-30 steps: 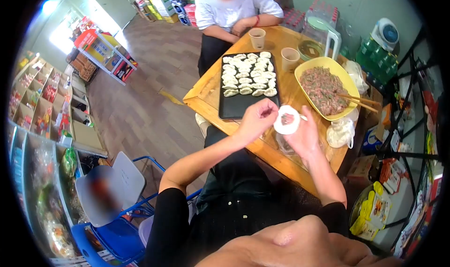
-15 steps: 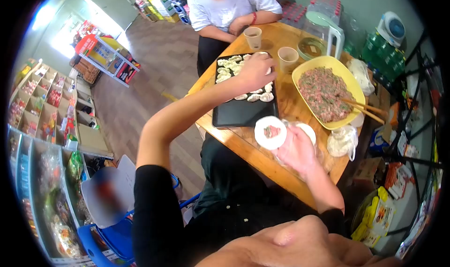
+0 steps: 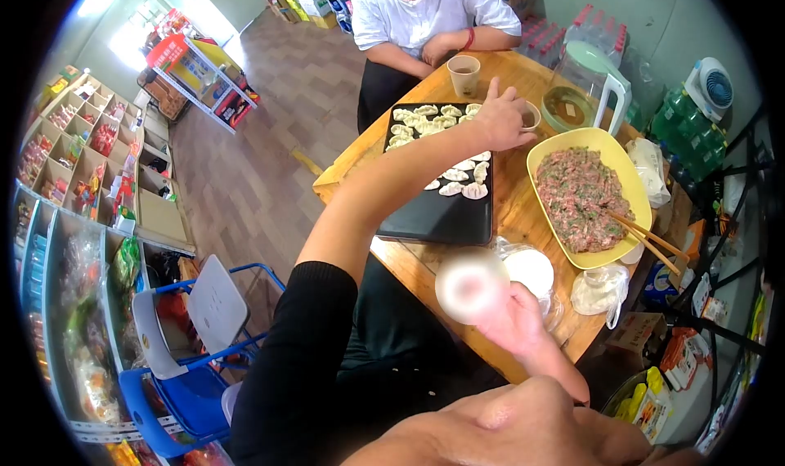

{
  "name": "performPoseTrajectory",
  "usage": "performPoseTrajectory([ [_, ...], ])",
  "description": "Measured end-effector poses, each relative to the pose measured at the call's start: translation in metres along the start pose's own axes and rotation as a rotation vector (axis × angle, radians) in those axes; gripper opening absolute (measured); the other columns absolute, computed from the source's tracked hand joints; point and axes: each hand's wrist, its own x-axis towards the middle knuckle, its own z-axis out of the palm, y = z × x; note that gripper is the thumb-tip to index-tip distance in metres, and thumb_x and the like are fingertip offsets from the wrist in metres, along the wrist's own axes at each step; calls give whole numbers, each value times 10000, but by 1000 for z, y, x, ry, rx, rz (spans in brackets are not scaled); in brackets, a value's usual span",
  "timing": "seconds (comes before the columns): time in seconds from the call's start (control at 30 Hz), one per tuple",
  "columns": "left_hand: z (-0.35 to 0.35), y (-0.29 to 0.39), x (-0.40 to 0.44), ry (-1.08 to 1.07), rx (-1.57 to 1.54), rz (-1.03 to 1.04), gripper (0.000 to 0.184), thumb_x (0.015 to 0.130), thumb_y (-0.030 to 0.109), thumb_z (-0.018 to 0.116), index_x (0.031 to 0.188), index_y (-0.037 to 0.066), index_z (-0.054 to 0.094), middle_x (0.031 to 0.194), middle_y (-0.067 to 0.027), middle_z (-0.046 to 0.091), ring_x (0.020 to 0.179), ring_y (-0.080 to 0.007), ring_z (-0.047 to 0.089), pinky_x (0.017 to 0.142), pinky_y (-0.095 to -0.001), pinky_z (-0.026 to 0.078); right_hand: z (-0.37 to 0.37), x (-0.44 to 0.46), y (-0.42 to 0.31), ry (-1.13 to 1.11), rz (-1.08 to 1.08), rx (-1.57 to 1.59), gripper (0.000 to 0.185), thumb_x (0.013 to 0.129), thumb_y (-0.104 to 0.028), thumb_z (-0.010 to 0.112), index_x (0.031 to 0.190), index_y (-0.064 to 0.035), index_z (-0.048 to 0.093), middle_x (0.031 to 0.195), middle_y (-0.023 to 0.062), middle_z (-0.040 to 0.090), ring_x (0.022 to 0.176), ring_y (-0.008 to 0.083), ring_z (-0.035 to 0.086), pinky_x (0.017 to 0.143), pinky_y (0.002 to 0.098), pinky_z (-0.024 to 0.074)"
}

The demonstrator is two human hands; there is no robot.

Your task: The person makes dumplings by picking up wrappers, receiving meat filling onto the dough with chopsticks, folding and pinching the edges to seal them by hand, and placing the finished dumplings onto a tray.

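Note:
My left hand (image 3: 500,121) is above the table at the far right corner of the black tray (image 3: 437,221), its fingers spread, partly in front of a paper cup (image 3: 531,116). Rows of folded dumplings (image 3: 474,190) lie on the tray, some hidden by my forearm. In my right hand (image 3: 515,323), near the table's front edge, rests a round white dough wrapper (image 3: 472,286), blurred, with a pinkish patch in its middle. Behind that hand is a pile of round wrappers (image 3: 530,271) on plastic. A yellow bowl (image 3: 646,200) holds minced filling with chopsticks.
Across the wooden table (image 3: 519,204) sits a person (image 3: 437,12) with folded arms, near another paper cup (image 3: 464,76). A clear jug (image 3: 572,98) stands behind the bowl. A plastic bag (image 3: 599,293) lies at the right edge. Blue chairs (image 3: 184,401) stand at left.
My left hand has moved from over the dumplings towards the cup, and its fingers have spread. My right hand with the wrapper appears lower in the view, and the view has shifted.

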Motion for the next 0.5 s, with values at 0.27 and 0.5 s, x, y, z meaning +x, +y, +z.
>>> performPoseTrajectory([
  [0.27,0,4,-6,105,-17,-87,477,897,544,498,968,146,753,1103,-28,656,1148,-286,475,1020,-658,207,4,4,-11,39,-254,-12,499,960,-270,429,1364,24,434,1375,155,511,1275,281,488,1091,433,368],
  [0.5,-55,9,-82,403,-692,-38,317,941,321,517,1035,94,716,1154,-97,634,1123,-272,510,995,-462,333,8,5,-19,85,-361,2,468,966,-247,443,1334,43,440,1358,154,519,1285,263,478,1121,419,339],
])
